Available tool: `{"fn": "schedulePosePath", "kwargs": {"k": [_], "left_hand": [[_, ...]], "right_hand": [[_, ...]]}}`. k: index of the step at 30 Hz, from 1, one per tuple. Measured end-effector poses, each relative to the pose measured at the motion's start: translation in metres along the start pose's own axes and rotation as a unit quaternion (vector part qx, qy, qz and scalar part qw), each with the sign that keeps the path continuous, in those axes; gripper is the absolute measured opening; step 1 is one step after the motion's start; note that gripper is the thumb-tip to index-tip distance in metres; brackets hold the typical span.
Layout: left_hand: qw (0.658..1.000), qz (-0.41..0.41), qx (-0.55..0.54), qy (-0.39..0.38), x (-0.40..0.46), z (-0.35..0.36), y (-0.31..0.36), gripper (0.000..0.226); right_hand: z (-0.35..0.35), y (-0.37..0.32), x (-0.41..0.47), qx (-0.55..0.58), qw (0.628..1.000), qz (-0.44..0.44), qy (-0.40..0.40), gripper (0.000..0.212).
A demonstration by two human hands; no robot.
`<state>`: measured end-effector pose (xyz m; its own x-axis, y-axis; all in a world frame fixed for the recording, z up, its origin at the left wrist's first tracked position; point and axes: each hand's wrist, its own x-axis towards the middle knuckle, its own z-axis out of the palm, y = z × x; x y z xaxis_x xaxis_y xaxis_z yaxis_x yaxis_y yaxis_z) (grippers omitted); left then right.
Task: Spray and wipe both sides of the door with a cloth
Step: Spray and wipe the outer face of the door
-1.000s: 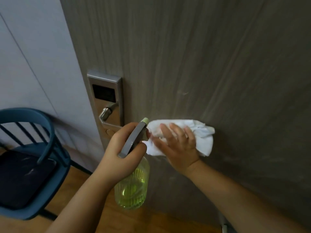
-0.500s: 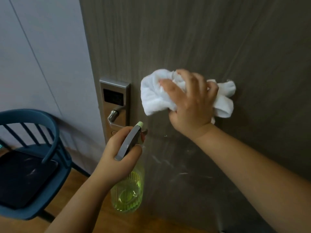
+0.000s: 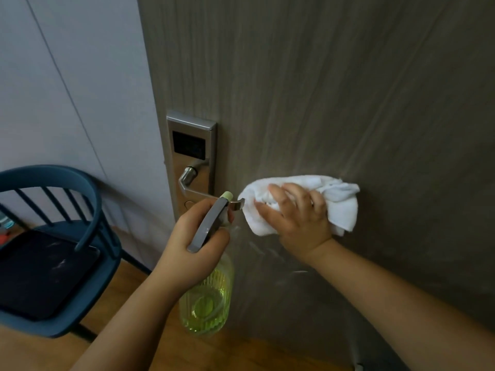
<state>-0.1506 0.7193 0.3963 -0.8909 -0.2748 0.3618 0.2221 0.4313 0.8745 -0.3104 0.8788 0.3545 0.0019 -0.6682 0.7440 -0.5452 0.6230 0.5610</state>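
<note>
The grey-brown wood-grain door (image 3: 334,103) fills most of the view, with wet streaks low on its face. My right hand (image 3: 297,218) presses a crumpled white cloth (image 3: 340,207) against the door just right of the lever, fingers curled into the fabric. My left hand (image 3: 195,245) grips the neck of a green spray bottle (image 3: 206,303) with a grey trigger head, held below the handle and pointing at the door.
A silver electronic lock plate with lever handle (image 3: 191,156) sits at the door's left edge. A blue spindle-back chair (image 3: 53,263) with a dark seat stands at the left on the wooden floor (image 3: 128,303). A pale wall (image 3: 67,89) is behind it.
My right hand swept the cloth up the door, then back down to handle height beside the lever. The left hand kept the bottle nearly still.
</note>
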Motion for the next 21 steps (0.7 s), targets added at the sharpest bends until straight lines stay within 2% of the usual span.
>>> {"fn": "schedulePosePath", "kwargs": {"k": [6,8,10,12,15,18,19,21], "left_hand": [[1.000,-0.012,0.008,-0.019,-0.008,0.008,-0.005,0.025],[0.999,-0.011,0.015,-0.036,-0.010,0.010,-0.006,0.025],[0.998,-0.008,0.021,-0.054,-0.012,0.013,-0.007,0.023],[0.997,-0.010,0.030,-0.067,-0.014,0.017,-0.007,0.024],[0.995,-0.018,0.025,-0.094,-0.015,0.027,-0.006,0.023],[0.991,-0.018,0.034,-0.131,-0.014,0.042,-0.010,0.027],[0.989,-0.021,0.034,-0.140,-0.014,0.048,-0.012,0.030],[0.988,-0.028,0.030,-0.151,-0.013,0.061,-0.013,0.032]], "right_hand": [[0.002,-0.016,-0.046,0.013,0.998,-0.006,-0.063,0.039],[-0.004,-0.014,-0.046,0.040,0.995,-0.022,-0.089,0.034],[-0.017,-0.008,-0.042,0.077,0.987,-0.007,-0.142,0.045],[-0.035,0.003,-0.037,0.131,0.971,0.088,-0.179,0.063],[-0.066,0.028,-0.035,0.199,0.928,0.277,-0.147,0.057],[-0.091,0.057,-0.050,0.258,0.850,0.448,-0.101,0.054],[-0.097,0.066,-0.057,0.275,0.826,0.484,-0.091,0.052],[-0.107,0.081,-0.071,0.287,0.805,0.514,-0.074,0.047]]}}
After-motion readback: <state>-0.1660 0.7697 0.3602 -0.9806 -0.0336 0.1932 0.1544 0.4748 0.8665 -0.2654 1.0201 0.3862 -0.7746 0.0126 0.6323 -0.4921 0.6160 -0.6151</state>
